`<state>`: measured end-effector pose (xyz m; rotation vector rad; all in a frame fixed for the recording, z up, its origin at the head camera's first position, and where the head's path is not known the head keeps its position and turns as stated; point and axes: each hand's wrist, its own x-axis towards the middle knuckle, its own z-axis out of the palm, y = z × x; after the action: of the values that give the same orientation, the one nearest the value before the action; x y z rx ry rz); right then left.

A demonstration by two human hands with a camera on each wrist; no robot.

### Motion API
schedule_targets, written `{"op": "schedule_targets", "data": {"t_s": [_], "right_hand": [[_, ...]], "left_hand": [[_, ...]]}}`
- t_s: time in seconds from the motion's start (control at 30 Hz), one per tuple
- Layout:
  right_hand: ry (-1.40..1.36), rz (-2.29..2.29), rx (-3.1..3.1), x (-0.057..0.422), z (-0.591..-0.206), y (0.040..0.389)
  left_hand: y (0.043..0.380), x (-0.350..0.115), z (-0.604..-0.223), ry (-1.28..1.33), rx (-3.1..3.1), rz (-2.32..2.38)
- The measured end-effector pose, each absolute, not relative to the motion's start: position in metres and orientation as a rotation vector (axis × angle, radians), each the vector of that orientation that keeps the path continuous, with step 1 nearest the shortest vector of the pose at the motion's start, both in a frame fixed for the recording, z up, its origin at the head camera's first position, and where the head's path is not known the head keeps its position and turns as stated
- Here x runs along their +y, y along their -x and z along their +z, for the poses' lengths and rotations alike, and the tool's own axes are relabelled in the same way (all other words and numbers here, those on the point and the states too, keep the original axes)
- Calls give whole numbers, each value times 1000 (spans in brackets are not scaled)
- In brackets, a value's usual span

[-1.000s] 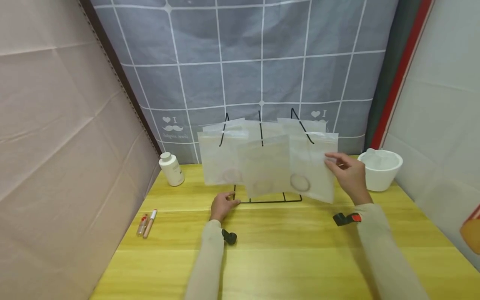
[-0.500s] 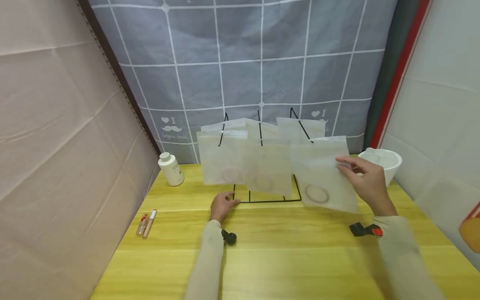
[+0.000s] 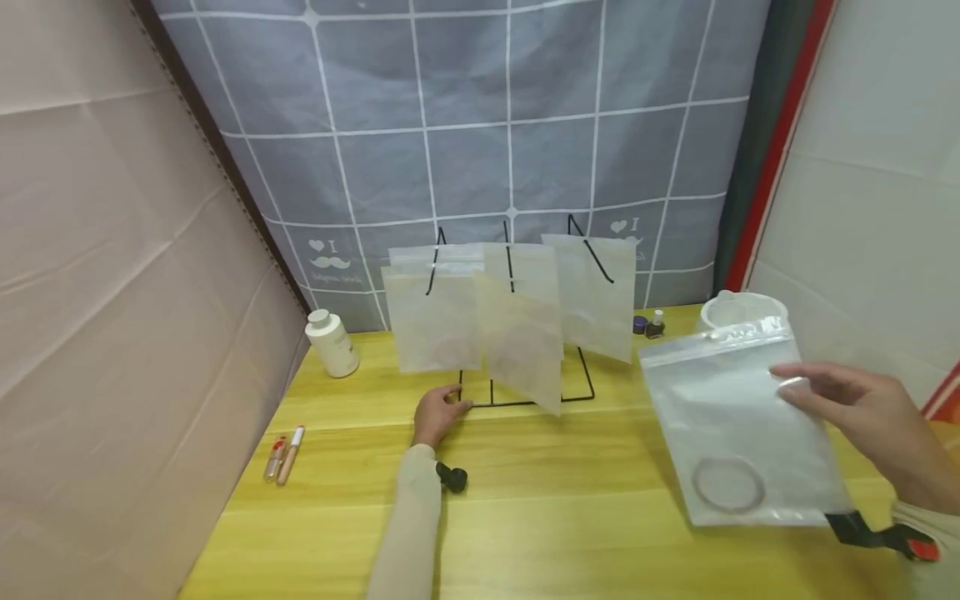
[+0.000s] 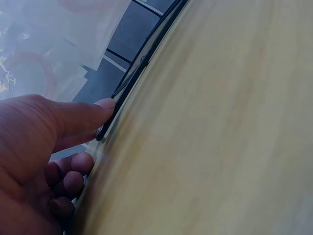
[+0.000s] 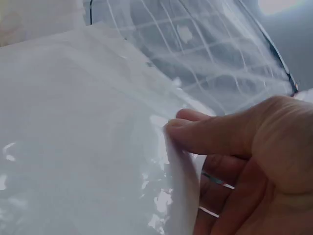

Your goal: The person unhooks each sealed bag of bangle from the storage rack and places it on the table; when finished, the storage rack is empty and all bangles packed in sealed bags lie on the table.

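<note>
In the head view, my right hand pinches a clear zip-lock bag by its right side, off to the right of the black wire rack. A faint ring shape shows near the bag's bottom. The right wrist view has thumb and fingers pressed together on the bag's edge. My left hand grips the front left corner of the rack's base, its thumb on the wire in the left wrist view. Several similar bags still hang from the rack's prongs.
A white bottle stands at the back left, with two slim cosmetic tubes in front of it. Behind the held bag is a white tub. Small dark bottles sit near the back edge, by the grey curtain.
My right hand has drawn the zip-lock bag off the rack's right prong, rightward and toward me. The left hand keeps its grip on the base. The front middle bag now hangs turned.
</note>
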<state>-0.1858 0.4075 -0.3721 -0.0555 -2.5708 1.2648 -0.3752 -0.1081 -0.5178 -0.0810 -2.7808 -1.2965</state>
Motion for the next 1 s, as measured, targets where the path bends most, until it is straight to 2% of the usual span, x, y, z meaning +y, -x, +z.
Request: {"op": "schedule_targets", "data": {"t_s": [0.1,0.37,0.67,0.9,1.0], "right_hand": [[145,1252,-2803,449,-397,192],[71,934,-3053,521,-466,212],[55,798,-3099,538,-497,212],[227,878,-3123,537,-512,212],[168,827,-3085,539,-515,210]], "left_hand": [[375,-109,-515,76,-2782,-1278],[377,-109,-516,87,-2784,-1284],[379,-106,-518,100,-2783,-1317],[381,-106,-521,106,-2779,-1273],[381,-106,-521,113,-2777,-1258]]}}
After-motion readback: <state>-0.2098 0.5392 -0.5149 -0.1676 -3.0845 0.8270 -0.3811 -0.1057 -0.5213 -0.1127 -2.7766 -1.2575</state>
